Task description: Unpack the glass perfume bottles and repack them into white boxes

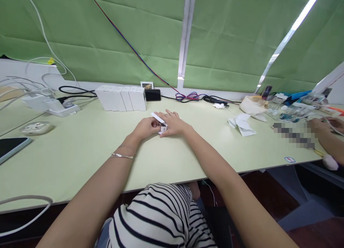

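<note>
A small white box (163, 128) sits between my hands on the pale table (166, 162), with a white flap raised along its upper side. My left hand (146, 128) grips its left end, fingers curled in at the opening. Over the right side lies my right hand (174, 124), its fingers bent around the box and covering most of it. What is inside the box I cannot make out. Behind my left hand, a row of several similar white boxes (120, 99) stands upright.
A dark phone (153, 95) lies behind the boxes' right end. Cable bundles (188, 96) run along the back edge. Folded white paper (242, 124) lies to the right, near a co-worker's hand (319, 128). At left are a power strip (64, 110) and another phone (12, 147).
</note>
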